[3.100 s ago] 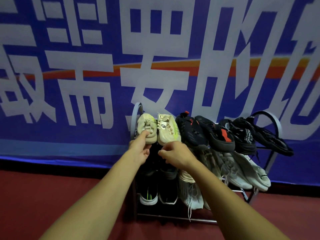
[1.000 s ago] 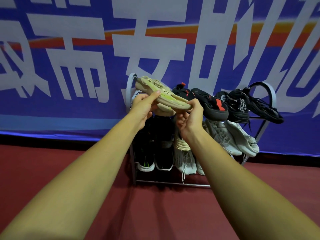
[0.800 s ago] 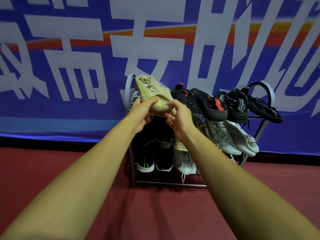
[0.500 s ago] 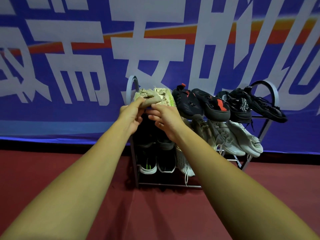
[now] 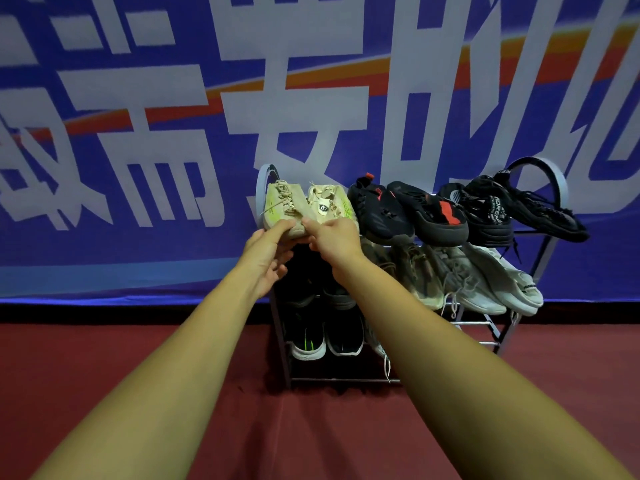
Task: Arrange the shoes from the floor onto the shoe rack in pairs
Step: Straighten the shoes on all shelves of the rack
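Shoes (image 5: 282,209) (beige pair) lie side by side on the top tier of the rack (image 5: 557,188), left end, long axes running back toward the banner (image 5: 104,258), toes nearest: left hand (image 5: 266,258) pinches the left toe, right hand (image 5: 334,237) fingers curl on the right toe.

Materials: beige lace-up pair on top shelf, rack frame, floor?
Beige lace-up sneakers: matte fabric or suede-like upper, dull nap, woven laces. Thin grey shoe rack frame: likely painted metal tube, smooth faint sheen. Dark red floor: matte, carpet or rubber; can't tell.
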The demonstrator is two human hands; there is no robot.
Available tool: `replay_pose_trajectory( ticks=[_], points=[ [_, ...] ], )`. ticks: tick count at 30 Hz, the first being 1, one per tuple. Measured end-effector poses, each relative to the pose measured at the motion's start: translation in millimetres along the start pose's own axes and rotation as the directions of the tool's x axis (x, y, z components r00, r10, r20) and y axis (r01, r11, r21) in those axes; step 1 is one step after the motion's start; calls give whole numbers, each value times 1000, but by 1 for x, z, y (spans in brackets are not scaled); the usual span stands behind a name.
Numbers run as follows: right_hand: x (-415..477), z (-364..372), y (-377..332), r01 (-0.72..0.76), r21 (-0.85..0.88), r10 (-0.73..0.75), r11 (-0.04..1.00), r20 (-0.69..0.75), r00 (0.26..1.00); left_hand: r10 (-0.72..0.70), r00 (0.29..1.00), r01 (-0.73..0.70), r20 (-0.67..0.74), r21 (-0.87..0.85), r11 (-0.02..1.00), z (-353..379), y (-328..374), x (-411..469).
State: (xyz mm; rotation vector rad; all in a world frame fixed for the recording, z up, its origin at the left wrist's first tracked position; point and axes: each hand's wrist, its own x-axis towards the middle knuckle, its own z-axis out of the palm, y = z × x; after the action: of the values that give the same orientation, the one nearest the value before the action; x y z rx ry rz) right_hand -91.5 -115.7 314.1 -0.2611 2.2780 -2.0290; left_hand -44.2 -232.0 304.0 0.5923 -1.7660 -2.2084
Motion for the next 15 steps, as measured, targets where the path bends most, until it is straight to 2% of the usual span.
replay_pose_trajectory(
  ticks=[2,4,9,15],
  points=[
    [1,1,-1,20,-46,-22,999,-51,998,-27,999,27,39,-9,1000,6,2,-2],
    [0,-2,-2,27,-116,-35,993,-70,997,-20,1000,20,16,-20,1000,10,5,-1],
    [-2,-9,1,26,-161,-19,987,41,999,-58,998,58,-11,5,998,4,3,2],
    [-1,-14,0,103,-225,-78,969,115,990,3,988,4,-156,41,999,10,6,5]
  ],
)
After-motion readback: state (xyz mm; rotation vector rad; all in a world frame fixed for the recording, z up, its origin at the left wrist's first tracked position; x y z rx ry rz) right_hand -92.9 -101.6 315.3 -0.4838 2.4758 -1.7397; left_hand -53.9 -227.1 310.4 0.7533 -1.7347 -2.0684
